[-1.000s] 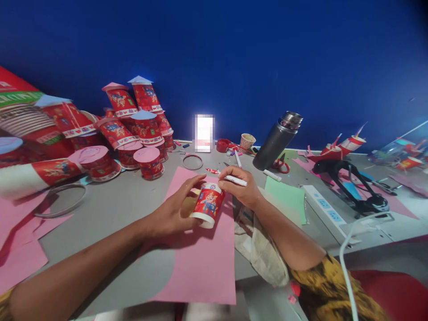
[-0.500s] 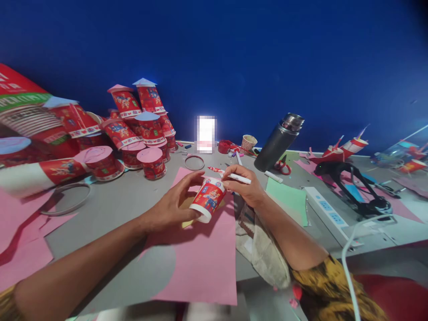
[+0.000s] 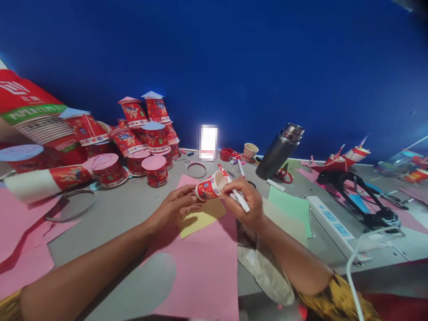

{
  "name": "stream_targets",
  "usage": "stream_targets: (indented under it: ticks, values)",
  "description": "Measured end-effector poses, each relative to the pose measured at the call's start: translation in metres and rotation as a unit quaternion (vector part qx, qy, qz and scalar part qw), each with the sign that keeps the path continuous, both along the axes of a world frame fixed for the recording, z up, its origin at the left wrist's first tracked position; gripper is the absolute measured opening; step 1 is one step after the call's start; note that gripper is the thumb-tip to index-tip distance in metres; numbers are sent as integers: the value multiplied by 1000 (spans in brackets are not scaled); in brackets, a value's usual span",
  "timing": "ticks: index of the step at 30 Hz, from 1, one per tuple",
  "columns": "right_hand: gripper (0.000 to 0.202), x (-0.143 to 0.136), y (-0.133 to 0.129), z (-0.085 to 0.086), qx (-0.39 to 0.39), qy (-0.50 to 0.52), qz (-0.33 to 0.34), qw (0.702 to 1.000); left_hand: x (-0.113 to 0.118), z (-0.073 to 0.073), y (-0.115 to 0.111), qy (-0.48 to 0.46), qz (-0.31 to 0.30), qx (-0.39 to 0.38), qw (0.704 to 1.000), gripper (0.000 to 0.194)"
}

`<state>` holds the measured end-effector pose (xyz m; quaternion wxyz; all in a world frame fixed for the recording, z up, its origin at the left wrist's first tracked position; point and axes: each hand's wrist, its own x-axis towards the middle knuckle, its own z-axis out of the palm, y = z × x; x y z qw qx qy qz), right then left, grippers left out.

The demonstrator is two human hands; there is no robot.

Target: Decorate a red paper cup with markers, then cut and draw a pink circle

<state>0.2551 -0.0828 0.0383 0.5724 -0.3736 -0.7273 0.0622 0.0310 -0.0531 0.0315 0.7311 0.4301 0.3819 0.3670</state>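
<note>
A red printed paper cup is held tilted above the pink sheet, its mouth turned right. My right hand pinches the cup at its rim and also has a white marker with a red tip in its fingers. At the other end of the cup is my left hand, its fingers stretched out beside the base; I cannot tell how firmly they touch it. Below the hands, a yellow paper piece lies on the pink sheet, which has a rounded cut-out.
Stacked decorated red cups crowd the left, near tape rings. To the right stand a black flask, red scissors, green paper, a power strip and a black stand. A cloth lies under my right arm.
The cup has turned from base down towards me to nearly sideways, mouth to the right. My right hand has taken its rim, and my left fingers have loosened, uncovering the yellow paper.
</note>
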Motion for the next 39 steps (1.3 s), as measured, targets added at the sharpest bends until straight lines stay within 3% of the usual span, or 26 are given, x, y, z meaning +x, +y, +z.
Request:
stream_targets:
  ticks: [6, 12, 16, 19, 22, 27, 31, 34, 39]
  values:
    - [15, -11, -8, -1, -6, -37, 60, 998, 2, 1, -8, -21, -39, -19, 999, 68]
    - [12, -17, -18, -3, -112, 45, 150, 981, 9, -4, -11, -53, -50, 26, 997, 77]
    - [11, -18, -20, -6, -204, 138, 225, 943, 13, -7, -8, -59, -57, 113, 990, 87]
    - [19, -19, -23, -5, -225, 132, 241, 935, 15, -11, -5, -21, -49, 185, 981, 89]
    - [18, -17, -28, -2, -185, 65, 216, 956, 16, -13, -4, 68, -22, 244, 967, 86]
    - [19, -8, -24, 5, -24, 19, 84, 996, 9, -13, 3, 141, 26, 297, 944, 78]
    - [11, 2, -7, 3, -18, 25, -18, 999, 4, -16, 10, 192, 36, 349, 917, 81]
    - [19, 7, 1, 3, -45, 27, -7, 999, 3, -16, 4, 192, 33, 377, 906, 83]
    - [31, 6, -2, 7, -59, 65, 33, 996, 6, -5, -9, 149, 13, 363, 920, 76]
